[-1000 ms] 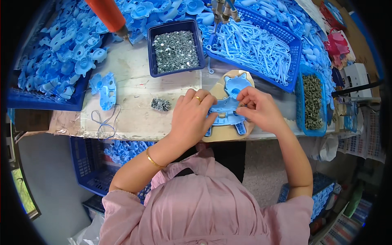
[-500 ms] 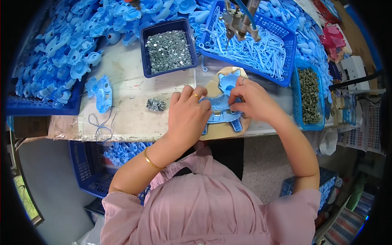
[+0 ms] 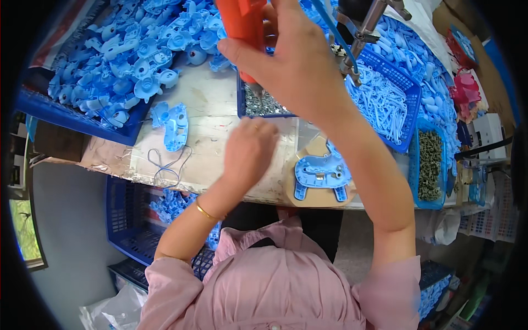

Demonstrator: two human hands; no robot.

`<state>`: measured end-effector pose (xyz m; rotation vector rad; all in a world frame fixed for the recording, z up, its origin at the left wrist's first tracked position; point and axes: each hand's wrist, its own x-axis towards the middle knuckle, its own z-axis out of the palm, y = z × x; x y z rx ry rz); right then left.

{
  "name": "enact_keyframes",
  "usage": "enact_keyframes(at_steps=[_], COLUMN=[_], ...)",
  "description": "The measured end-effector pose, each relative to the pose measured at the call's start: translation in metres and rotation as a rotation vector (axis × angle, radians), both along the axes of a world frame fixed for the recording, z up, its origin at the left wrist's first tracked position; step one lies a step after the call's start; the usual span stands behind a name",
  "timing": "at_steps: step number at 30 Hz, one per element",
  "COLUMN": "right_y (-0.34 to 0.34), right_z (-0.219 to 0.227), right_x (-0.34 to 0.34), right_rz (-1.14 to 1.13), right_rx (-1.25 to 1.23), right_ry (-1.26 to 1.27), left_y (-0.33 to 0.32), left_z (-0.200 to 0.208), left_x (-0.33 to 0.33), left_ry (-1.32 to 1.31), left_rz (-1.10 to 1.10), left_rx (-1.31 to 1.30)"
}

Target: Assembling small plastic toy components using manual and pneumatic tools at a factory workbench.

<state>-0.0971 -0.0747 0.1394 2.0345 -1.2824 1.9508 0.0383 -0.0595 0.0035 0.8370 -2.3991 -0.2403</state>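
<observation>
right hand (image 3: 297,66) clenched around orange tool (image 3: 242,25); flat blue plastic part (image 3: 322,175) below, left hand (image 3: 250,151) loosely curled, empty

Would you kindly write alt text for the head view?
The right hand grips an orange tool raised above a tray of screws, while the left hand rests on the workbench beside a blue plastic part on a wooden jig.

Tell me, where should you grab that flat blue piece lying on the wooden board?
Probably pinch the blue piece by its long outer edges, coming from above. It lies flat on the board, with small legs sticking toward the table edge, so the sides are free.
</observation>
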Motion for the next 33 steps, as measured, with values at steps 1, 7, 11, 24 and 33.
enact_keyframes(at_steps=[1,7,11,24,33], right_y=[0.01,0.029,0.036,0.054,0.075], right_z=[0.024,0.006,-0.007,-0.016,-0.016], right_x=[-0.001,-0.015,-0.015,-0.04,-0.017], right_rz=[0.156,0.208,0.324,0.308,0.24], right_rx=[0.312,0.48,0.582,0.629,0.515], right_ry=[-0.068,-0.029,-0.158,-0.334,-0.577], left_y=[-0.016,-0.108,-0.138,-0.085,-0.009], left_z=[0.001,-0.023,-0.054,0.001,-0.003], left_x=[0.009,-0.01,-0.024,-0.017,-0.017], left_ry=[-0.117,-0.056,-0.042,-0.302,0.157], left_rz=[0.09,0.03,-0.04,-0.162,-0.494], left_rx=[-0.04,0.08,-0.181,-0.228,-0.123])
